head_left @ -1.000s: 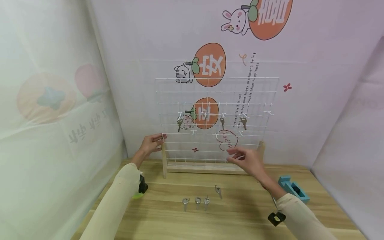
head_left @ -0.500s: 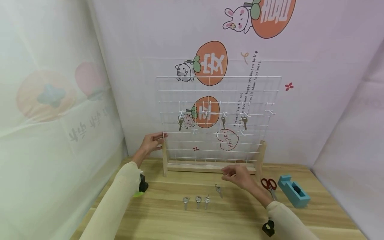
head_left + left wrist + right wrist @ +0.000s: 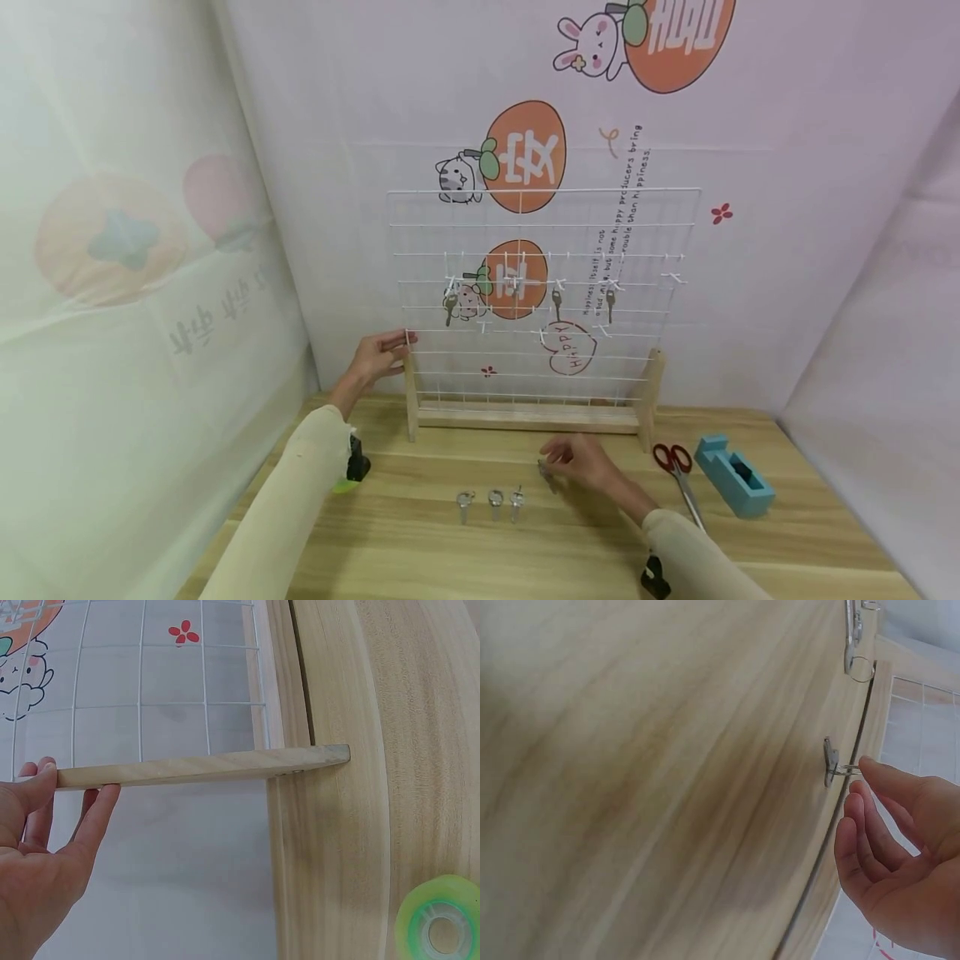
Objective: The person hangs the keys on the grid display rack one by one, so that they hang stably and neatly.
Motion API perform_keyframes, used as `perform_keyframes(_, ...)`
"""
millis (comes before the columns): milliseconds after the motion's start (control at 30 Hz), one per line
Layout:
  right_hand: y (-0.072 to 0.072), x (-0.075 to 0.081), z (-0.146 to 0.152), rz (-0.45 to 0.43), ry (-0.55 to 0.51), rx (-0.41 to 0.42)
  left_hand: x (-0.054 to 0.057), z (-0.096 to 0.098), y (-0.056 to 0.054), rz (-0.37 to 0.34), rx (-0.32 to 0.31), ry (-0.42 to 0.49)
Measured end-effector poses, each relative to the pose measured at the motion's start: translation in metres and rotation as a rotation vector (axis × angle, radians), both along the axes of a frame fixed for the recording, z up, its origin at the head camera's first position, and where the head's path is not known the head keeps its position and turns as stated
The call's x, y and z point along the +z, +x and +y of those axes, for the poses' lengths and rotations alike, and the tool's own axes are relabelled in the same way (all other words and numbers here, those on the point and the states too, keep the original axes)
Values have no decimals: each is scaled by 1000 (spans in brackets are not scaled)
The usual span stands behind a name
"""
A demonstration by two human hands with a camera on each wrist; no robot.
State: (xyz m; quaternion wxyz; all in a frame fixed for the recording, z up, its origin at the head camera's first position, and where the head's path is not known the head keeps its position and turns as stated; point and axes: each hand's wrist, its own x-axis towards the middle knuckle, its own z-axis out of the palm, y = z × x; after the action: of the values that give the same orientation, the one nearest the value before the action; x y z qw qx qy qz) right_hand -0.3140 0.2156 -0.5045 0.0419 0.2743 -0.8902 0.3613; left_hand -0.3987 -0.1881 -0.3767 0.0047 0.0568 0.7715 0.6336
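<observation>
A white wire grid rack (image 3: 525, 353) on a wooden stand stands at the back of the table. My left hand (image 3: 378, 358) holds its left wooden upright (image 3: 202, 765), thumb and fingers on either side of the wood in the left wrist view. Low over the table, my right hand (image 3: 585, 462) pinches the ring of a silver key (image 3: 829, 762) between thumb and forefinger. Three more silver keys lie in front: one on the left (image 3: 464, 504), a middle key (image 3: 496, 500) and a third key (image 3: 517, 502). Several keys, such as a dark key (image 3: 557, 306), hang on the grid.
Red-handled scissors (image 3: 681, 479) and a blue tape dispenser (image 3: 735, 477) lie to the right. A green tape roll (image 3: 439, 922) sits near my left forearm. Patterned white cloth (image 3: 360, 167) encloses the back and sides of the wooden table (image 3: 420, 558).
My right hand has come down from in front of the grid to the rearmost key on the table and taken its ring. The left hand stays on the upright.
</observation>
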Motion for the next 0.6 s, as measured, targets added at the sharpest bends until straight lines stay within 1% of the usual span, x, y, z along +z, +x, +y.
perform_keyframes(100, 1, -2, -1, -19, -5, 2, -1, 1, 0, 5, -5, 5)
perform_keyframes(200, 1, -3, -3, -15, 4, 4, -1, 0, 0, 7, -10, 16)
perform_keyframes(367, -2, -6, -8, -5, 21, -24, -1, -1, 2, 7, -16, 19)
perform_keyframes(467, -2, -7, -10, -15, 25, -48, -1, -1, 2, 12, -22, 17)
perform_keyframes(600, -1, -6, -9, -12, 36, -46, -1, -1, 2, 6, -18, 19)
